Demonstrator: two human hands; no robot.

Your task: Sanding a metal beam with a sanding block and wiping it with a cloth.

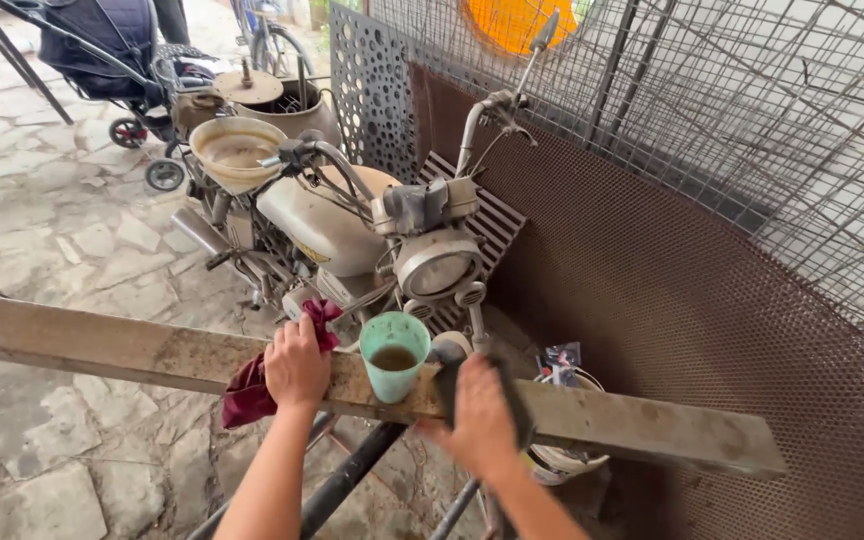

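My left hand (297,365) rests on a dark red rag (252,392) that drapes over a long weathered wooden plank (112,348). My right hand (482,415) is blurred and grips a dark object (515,400) against the plank, just right of a teal plastic cup (393,355). The cup stands upright on the plank between my hands and holds a brownish liquid.
A dusty old motorcycle (337,230) stands right behind the plank, headlight toward me. A brown perforated metal sheet (672,290) and wire mesh fencing close the right side. A white bucket (567,460) sits below the plank. A stroller (117,50) and basins stand at the back left on stone paving.
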